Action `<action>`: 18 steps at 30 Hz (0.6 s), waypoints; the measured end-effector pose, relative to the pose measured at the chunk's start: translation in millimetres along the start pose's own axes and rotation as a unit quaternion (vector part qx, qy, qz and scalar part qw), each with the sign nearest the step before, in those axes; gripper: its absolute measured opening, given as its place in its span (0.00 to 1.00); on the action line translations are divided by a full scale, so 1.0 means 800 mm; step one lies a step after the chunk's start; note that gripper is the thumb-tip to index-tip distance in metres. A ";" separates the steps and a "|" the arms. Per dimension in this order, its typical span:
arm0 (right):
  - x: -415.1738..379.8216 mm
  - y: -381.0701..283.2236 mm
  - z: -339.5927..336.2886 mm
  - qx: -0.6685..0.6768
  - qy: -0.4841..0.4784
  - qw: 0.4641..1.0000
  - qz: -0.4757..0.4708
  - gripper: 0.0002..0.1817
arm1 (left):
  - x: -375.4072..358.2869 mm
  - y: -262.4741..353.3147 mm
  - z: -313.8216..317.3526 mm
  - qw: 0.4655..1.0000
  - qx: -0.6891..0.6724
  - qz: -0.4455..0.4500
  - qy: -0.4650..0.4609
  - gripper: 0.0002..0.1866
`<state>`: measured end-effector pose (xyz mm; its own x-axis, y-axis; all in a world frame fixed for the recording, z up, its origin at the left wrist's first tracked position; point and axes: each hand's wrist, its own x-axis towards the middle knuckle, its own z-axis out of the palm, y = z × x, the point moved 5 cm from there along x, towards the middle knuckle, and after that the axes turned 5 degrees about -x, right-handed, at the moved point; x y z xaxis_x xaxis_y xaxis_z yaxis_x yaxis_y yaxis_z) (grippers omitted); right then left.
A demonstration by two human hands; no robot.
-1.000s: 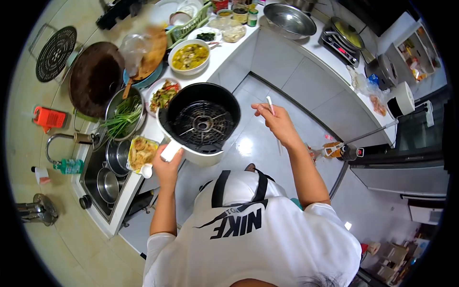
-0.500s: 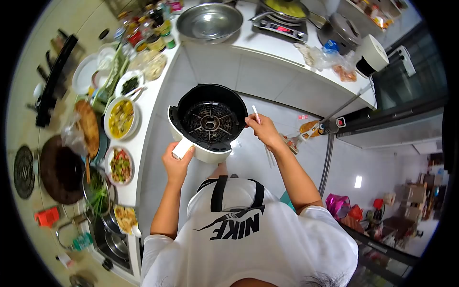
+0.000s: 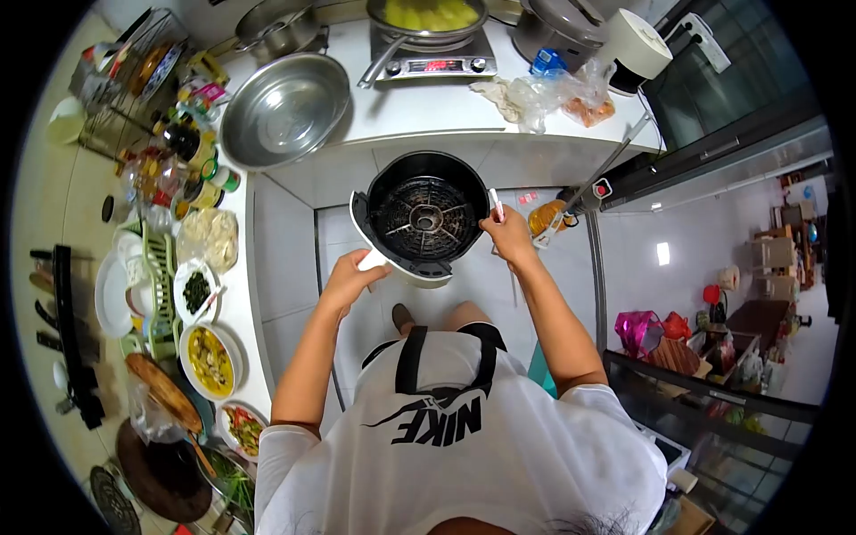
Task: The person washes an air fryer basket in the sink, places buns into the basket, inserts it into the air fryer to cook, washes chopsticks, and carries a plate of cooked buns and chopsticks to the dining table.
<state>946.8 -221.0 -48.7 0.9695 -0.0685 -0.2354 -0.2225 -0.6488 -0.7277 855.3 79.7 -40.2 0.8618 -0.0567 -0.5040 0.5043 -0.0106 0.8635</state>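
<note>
In the head view I hold an air fryer basket, black inside with a white front, over the floor in front of me. A slotted round rack with brownish residue lies in its bottom, and I see no food there. My left hand is closed around the white handle at the near left. On the far right side, my right hand pinches the basket's rim. Chopsticks are also in that hand, their thin ends pointing down past the palm.
Ahead, the counter holds a wide steel basin and a pan of yellow food on an induction cooker. Plastic bags lie to its right. Along the left counter stand bottles, a green rack and a soup bowl.
My view has turned and moved nearer the front counter. The basket and both hands have shifted with me, slightly right in the picture. Both grips stay the same.
</note>
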 end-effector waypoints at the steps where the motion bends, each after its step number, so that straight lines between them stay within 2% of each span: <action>1: 0.008 -0.007 -0.010 -0.033 0.012 0.999 -0.014 0.14 | 0.017 -0.006 0.007 0.998 -0.008 -0.053 -0.025 0.15; 2: 0.018 -0.012 -0.020 -0.066 0.023 0.997 -0.028 0.14 | 0.032 -0.006 0.014 0.998 -0.019 -0.059 -0.032 0.17; 5: 0.062 -0.003 -0.042 -0.058 -0.012 0.998 -0.017 0.15 | 0.066 0.001 0.039 0.993 -0.079 -0.078 -0.044 0.19; 8: 0.142 0.054 -0.046 0.121 -0.027 0.991 -0.049 0.17 | 0.095 0.011 0.059 0.989 -0.113 -0.091 -0.018 0.18; 9: 0.178 0.070 -0.057 0.038 -0.001 0.997 -0.063 0.25 | 0.109 0.005 0.063 0.989 -0.122 -0.076 -0.018 0.17; 12: 0.237 0.041 -0.128 -0.061 0.132 0.989 -0.041 0.36 | 0.119 0.032 0.098 0.985 -0.155 -0.053 0.057 0.17; 15: 0.305 0.038 -0.161 -0.195 0.129 0.971 -0.046 0.46 | 0.130 0.052 0.124 0.983 -0.150 -0.052 0.088 0.16; 18: 0.368 0.058 -0.167 -0.292 0.065 0.953 -0.050 0.40 | 0.144 0.061 0.148 0.979 -0.154 -0.055 0.122 0.16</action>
<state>1235.6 -372.4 -66.0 0.9959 -0.0527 -0.0740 -0.0697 -0.9654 -0.2513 973.2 -45.6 -53.7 0.7693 0.1685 -0.6162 0.5556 0.2998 0.7755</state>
